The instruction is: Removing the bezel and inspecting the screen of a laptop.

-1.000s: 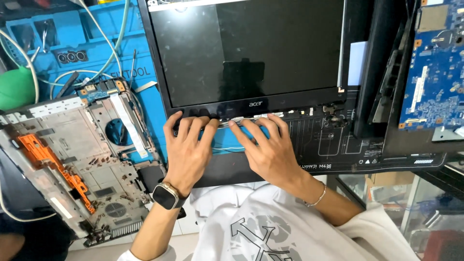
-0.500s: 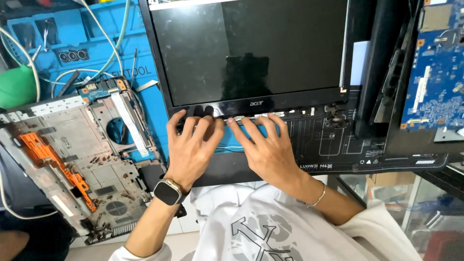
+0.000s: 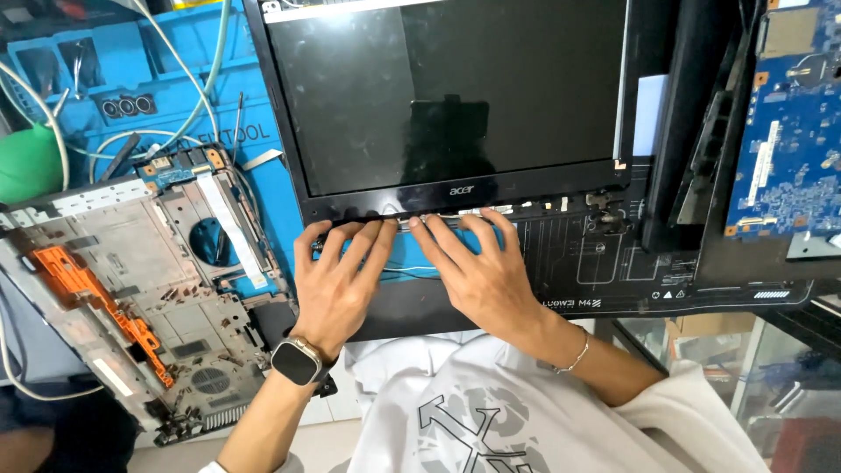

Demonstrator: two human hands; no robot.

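- Head view, looking down: a black laptop screen panel (image 3: 455, 96) lies flat on the bench, its dark glass facing up and its bottom bezel nearest the person.
- The left hand (image 3: 337, 285) rests palm down at the lower left corner of the screen panel, fingers spread apart, fingertips pressing on the bezel's lower edge.
- The right hand (image 3: 477, 271) sits just beside it, right of it along the same edge, fingers also spread and laid flat, tips at the bezel; neither hand is closed around anything.
- Whether the fingertips hook under the bezel or only press on top is hard to tell from this angle.
- Between and under the two hands, just below the screen panel, a strip of blue work mat (image 3: 412, 254) shows with a thin white wire across it.
- A smartwatch (image 3: 295, 360) is on the left wrist; a thin bracelet (image 3: 574, 355) is on the right.
- Left of the screen panel, a stripped grey laptop base (image 3: 131, 289) with an orange part lies tilted.
- Right of the screen panel, a blue circuit board (image 3: 788, 131) lies well apart from the hands.
- Above the grey base, left of the panel, white cables (image 3: 188, 79) loop across the blue mat.
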